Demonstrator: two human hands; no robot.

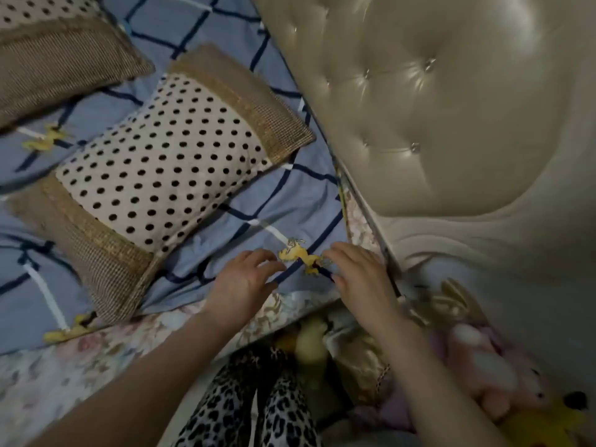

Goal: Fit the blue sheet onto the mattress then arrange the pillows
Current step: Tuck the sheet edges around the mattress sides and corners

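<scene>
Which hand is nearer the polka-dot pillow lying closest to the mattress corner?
Left. The left hand rests on the blue sheet just beside the polka-dot pillow's lower corner; the right hand is farther off, by the headboard.

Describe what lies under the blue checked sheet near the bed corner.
Below the blue sheet's edge, a floral-patterned mattress shows along the side and beside the headboard. The rest of the mattress is hidden by the sheet and the polka-dot pillow.

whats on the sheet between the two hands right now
In the head view, a yellow printed motif on the blue sheet lies between the left hand and the right hand, crossed by a dark navy stripe.
</scene>
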